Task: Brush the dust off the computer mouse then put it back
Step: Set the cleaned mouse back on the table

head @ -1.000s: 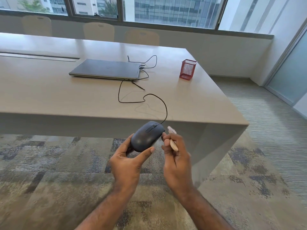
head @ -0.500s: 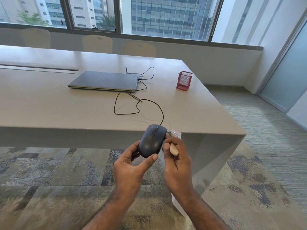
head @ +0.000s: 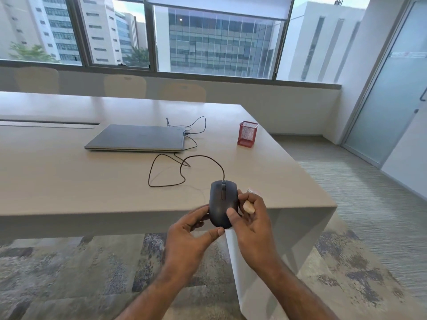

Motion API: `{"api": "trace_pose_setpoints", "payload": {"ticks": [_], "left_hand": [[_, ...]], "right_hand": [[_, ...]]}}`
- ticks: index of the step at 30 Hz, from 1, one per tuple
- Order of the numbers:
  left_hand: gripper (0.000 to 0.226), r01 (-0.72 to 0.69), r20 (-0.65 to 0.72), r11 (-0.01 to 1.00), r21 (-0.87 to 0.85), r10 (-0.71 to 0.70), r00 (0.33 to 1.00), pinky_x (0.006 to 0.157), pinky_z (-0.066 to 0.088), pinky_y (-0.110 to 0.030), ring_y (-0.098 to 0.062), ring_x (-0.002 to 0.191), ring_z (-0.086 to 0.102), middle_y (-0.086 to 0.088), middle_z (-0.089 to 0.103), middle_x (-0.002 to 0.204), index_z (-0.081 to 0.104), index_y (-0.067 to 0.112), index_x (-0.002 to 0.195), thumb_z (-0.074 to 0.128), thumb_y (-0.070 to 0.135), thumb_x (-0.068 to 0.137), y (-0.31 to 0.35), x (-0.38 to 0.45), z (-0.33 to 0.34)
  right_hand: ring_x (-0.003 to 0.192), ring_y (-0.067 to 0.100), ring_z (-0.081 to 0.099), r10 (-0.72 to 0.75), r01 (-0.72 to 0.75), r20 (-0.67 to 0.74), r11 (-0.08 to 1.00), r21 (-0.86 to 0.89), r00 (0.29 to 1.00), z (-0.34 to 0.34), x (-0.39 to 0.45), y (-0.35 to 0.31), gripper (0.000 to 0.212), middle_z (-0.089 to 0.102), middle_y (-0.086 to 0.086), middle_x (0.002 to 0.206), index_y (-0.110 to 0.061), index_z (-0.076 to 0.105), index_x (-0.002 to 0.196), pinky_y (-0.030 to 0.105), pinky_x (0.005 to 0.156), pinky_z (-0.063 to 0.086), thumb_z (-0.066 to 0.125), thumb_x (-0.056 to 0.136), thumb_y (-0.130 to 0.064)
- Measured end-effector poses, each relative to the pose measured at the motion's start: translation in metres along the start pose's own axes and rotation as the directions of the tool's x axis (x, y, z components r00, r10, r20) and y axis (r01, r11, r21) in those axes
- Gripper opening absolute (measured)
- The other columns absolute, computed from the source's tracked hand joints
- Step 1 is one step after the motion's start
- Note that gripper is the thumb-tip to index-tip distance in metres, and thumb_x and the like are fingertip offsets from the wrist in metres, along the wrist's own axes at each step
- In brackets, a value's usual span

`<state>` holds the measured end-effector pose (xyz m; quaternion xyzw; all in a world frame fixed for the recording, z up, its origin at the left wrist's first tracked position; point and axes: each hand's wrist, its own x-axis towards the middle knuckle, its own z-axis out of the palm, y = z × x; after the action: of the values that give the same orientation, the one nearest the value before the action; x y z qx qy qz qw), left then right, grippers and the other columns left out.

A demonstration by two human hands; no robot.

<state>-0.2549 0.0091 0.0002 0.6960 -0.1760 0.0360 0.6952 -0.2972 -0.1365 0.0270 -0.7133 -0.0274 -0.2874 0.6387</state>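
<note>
since a moment ago the mouse (head: pixel 223 203) has turned upright, its wheel end now pointing away at the table (head: pixel 69 181) edge. the left hand (head: pixel 191 239) grips its lower end from the left, thumb beneath. the right hand (head: pixel 251 218) presses a thumb on its right side while curled around a pale brush handle (head: pixel 249 207). its cable (head: pixel 166 172) loops back to the closed laptop (head: pixel 136 138).

Matt dark plastic on the computer mouse (head: pixel 223 203); smooth matt beige table (head: pixel 69 181); red wire-mesh pen holder (head: pixel 247 134); matt grey laptop (head: pixel 136 138) lid.
</note>
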Motion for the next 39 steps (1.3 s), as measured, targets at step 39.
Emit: {"api": "trace_pose_setpoints", "payload": {"ticks": [39], "left_hand": [[0.031,0.125,0.182,0.949,0.29,-0.183,0.966,0.075,0.057,-0.012,0.005,0.093,0.068,0.019,0.076,0.084,0.078,0.044,0.078,0.097,0.023,0.065,-0.048,0.213,0.09]], "right_hand": [[0.115,0.013,0.055,0.289,-0.165,0.157,0.83,-0.533,0.944,-0.088,0.199,0.097,0.064,0.058,-0.005,0.119,-0.028,0.046,0.115,0.021,0.087,0.045,0.09,0.068,-0.032]]}}
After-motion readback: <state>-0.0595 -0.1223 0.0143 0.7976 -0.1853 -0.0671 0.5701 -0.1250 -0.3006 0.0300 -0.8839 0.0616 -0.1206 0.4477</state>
